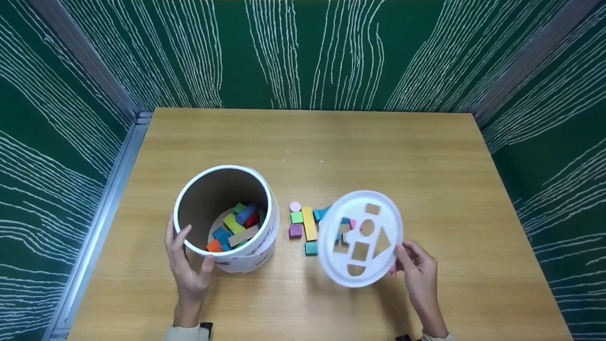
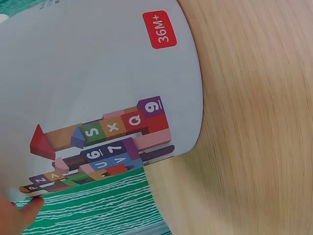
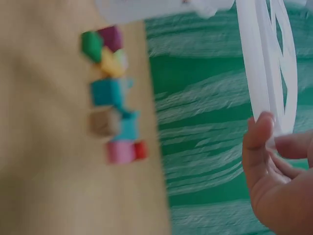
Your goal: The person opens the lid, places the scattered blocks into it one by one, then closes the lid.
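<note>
Lid in one hand, tub steadied by the other. The right hand pinches the lid's edge between thumb and fingers, holding it in the air over part of the loose blocks, to the right of the tub. The left hand lies spread wide against the tub's near-left side, fingers by the rim, more bracing than gripping. I'd judge the step as handling the lid with the tub uncovered and heaped blocks inside; whether it's filling or emptying, I can't tell. The next move seems to call for a firm pinch and a level lid, wherever it goes. Being round, the lid has no real long axis; it's tilted, its holed face turned up toward me, though the right wrist view catches it nearly edge-on. The tub's mouth faces up, its axis roughly vertical.
</note>
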### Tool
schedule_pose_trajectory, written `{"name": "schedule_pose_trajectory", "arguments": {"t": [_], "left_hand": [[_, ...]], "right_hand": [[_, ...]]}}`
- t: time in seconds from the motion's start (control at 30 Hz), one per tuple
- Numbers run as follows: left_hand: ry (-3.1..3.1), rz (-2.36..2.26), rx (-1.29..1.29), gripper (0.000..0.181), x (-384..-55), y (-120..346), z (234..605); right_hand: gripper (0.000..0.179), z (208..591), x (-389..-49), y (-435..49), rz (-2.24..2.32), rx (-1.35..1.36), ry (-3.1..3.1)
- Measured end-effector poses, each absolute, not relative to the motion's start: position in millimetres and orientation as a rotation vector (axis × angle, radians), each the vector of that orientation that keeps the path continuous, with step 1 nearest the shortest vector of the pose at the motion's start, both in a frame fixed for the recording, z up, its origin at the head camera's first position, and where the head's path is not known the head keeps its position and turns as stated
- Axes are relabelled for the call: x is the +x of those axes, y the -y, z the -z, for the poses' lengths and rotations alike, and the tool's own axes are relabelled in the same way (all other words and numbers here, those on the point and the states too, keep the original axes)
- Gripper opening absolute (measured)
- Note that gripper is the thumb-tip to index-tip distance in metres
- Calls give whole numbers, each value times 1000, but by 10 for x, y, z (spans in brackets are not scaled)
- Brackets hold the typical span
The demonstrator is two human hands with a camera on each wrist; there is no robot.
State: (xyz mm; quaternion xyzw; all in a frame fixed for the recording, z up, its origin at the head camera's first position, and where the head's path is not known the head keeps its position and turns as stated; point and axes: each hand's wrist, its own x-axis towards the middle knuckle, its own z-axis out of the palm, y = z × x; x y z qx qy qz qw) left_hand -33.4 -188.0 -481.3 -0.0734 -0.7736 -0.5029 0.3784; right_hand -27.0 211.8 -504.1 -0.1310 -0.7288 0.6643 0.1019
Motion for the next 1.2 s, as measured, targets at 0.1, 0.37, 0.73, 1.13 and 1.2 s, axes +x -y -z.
{"name": "schedule_pose_trajectory", "arguments": {"t": [0.1, 0.37, 0.73, 1.13, 1.2], "left_hand": [[1977, 1288, -193, 61, -339, 1879, 4810], [1952, 1297, -231, 59, -358, 1889, 4825], [2011, 1293, -191, 61, -322, 1888, 4802], [2039, 1259, -158, 63, -299, 1891, 4810], [2022, 1264, -179, 62, -301, 1901, 4814]], "right_hand": [[20, 5205, -256, -2241, -1953, -628, 2090], [22, 5522, -225, -2523, -1932, -941, 2105], [30, 5785, -176, -2704, -1909, -1240, 2001], [39, 5852, -221, -2756, -1841, -1399, 2041], [41, 5859, -220, -2763, -1848, -1364, 2066]]}}
